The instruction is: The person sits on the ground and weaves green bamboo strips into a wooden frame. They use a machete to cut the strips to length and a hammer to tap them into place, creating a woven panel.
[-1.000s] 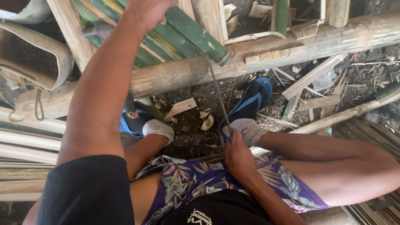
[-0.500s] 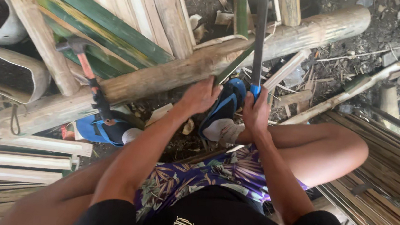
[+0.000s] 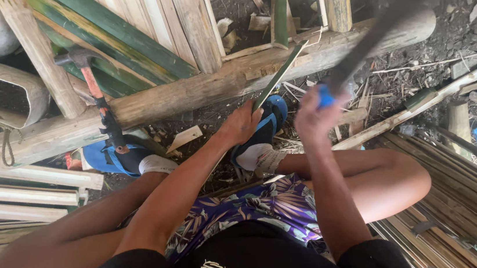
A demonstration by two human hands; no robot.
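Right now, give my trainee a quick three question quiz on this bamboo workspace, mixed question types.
1. True or false: the left hand holds a thin bamboo strip.
2. Multiple choice: the right hand grips a tool with a handle that is A) blue, B) yellow, C) white.
3. Fill in: the hammer leans on a thick bamboo ____.

Key: 1 true; 2 A; 3 pole.
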